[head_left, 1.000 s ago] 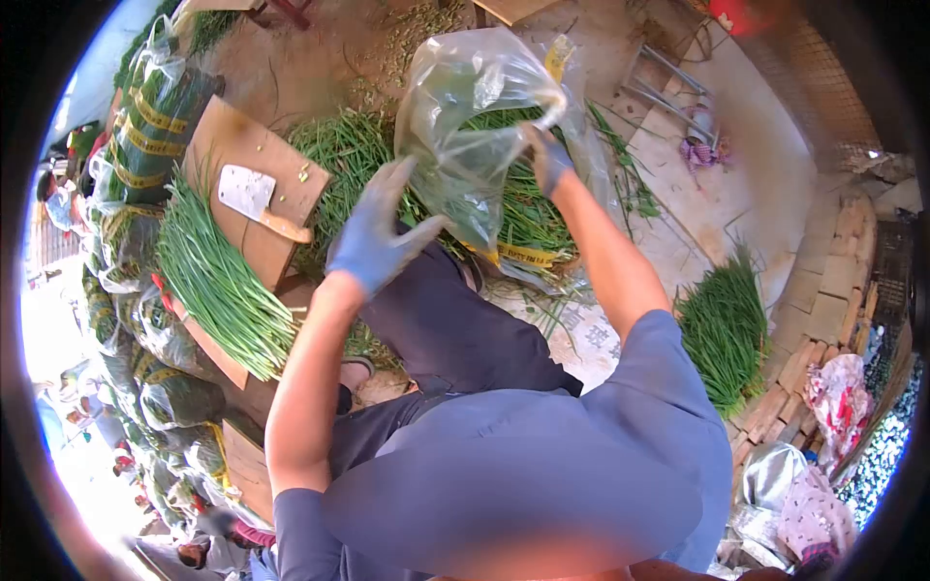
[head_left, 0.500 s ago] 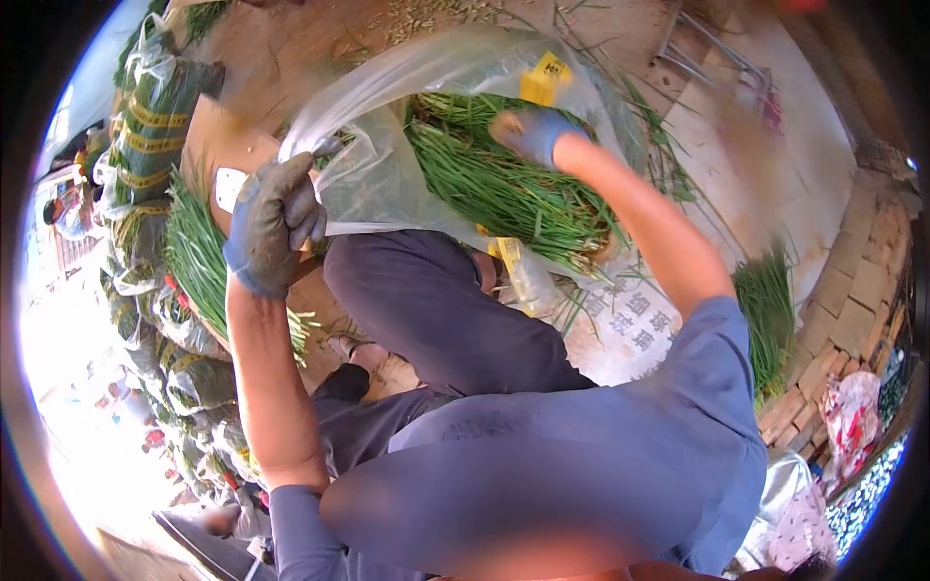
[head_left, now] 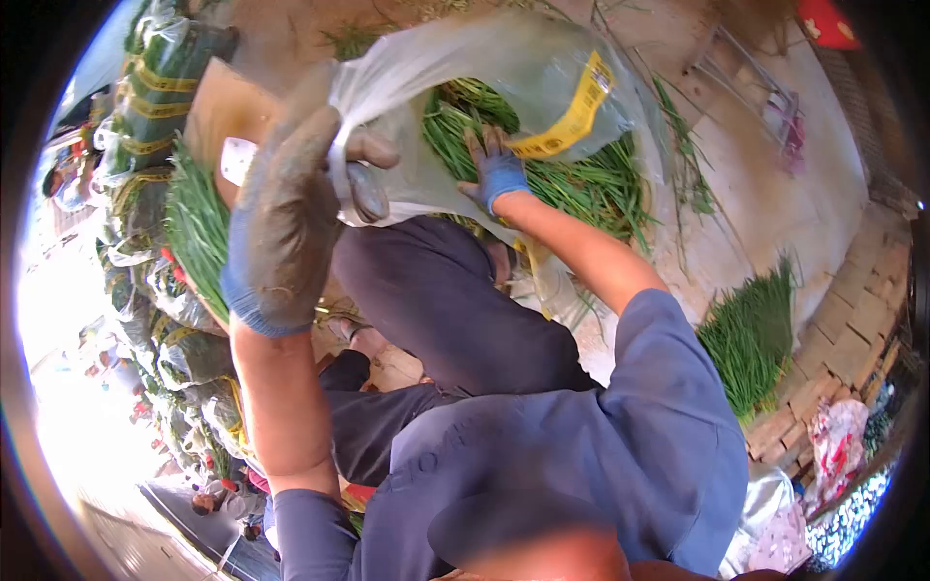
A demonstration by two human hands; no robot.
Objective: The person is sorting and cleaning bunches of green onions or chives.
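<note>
My left hand, in a dirty grey-blue glove, grips the rim of a clear plastic bag and holds it up. My right hand, in a blue glove, lies spread on a bundle of long green chives at the bag's mouth. A yellow printed band shows through the plastic. The bag and bundle sit above my dark-trousered knees.
A wooden board with loose chives lies at the left, beside stacked bagged bundles with yellow bands. Another chive pile lies on the floor at the right, near bricks. A person stands at lower left.
My left hand went from reaching for the bag to gripping its rim and lifting it closer. My right hand moved down onto the chives, and the bag came over the bundle.
</note>
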